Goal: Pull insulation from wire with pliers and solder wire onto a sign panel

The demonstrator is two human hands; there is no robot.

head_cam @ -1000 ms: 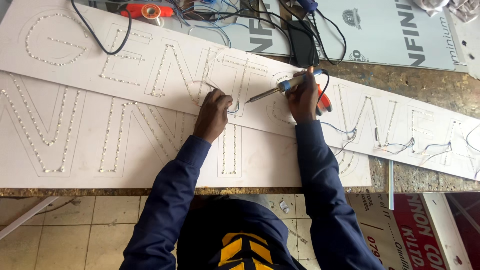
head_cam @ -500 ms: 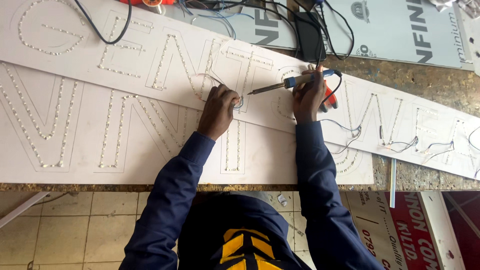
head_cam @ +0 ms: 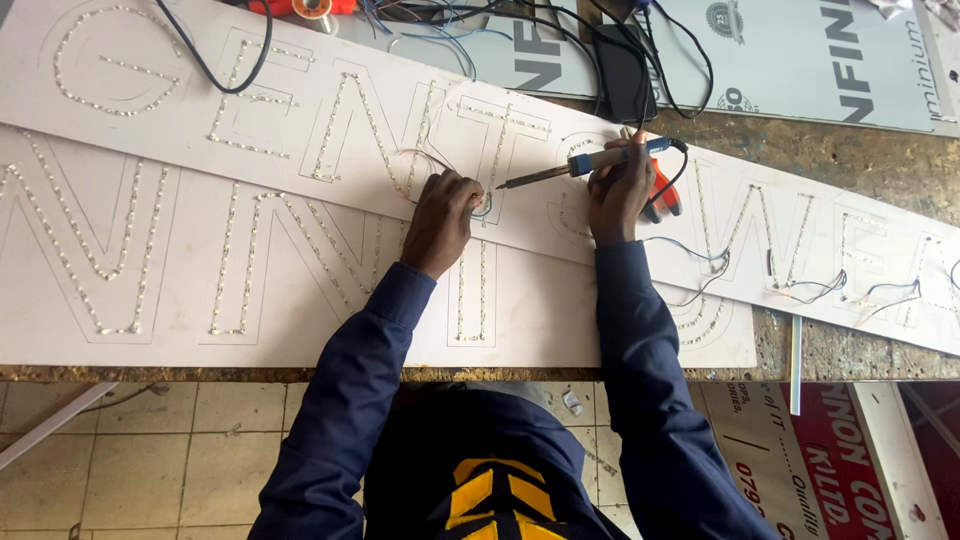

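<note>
Head view, looking down over a worn surface (head_cam: 860,165) carrying two long white sign panels with letter outlines traced in rows of small light points. Upper panel (head_cam: 300,100) runs diagonally from top left to right edge and overlaps the lower panel (head_cam: 150,290), which lies along the near edge of the surface. Right hand (head_cam: 618,190) is closed around the handle of a soldering iron (head_cam: 590,163); iron lies nearly level, blue section near the hand, metal tip pointing left. Tip ends just beside the left hand (head_cam: 445,215), over a letter stroke on the upper panel. Left hand is curled, fingers (head_cam: 468,192) pressed down on the panel at the tip; it appears to pinch a thin wire (head_cam: 425,155) looping out from under it, but the contact is too small to confirm. Orange-handled tool (head_cam: 662,195) sits just behind the right hand, partly hidden by it. Black cord (head_cam: 680,165) leaves the rear of the iron and runs up toward a dark rectangular block (head_cam: 622,70) and a tangle of black and blue cables (head_cam: 450,25) at the top edge. Loose thin leads (head_cam: 810,290) hang from letters on the right part of the upper panel. Grey printed sheet (head_cam: 780,60) lies at top right. Both sleeves dark blue. Tiled floor (head_cam: 180,440) below the near edge.
</note>
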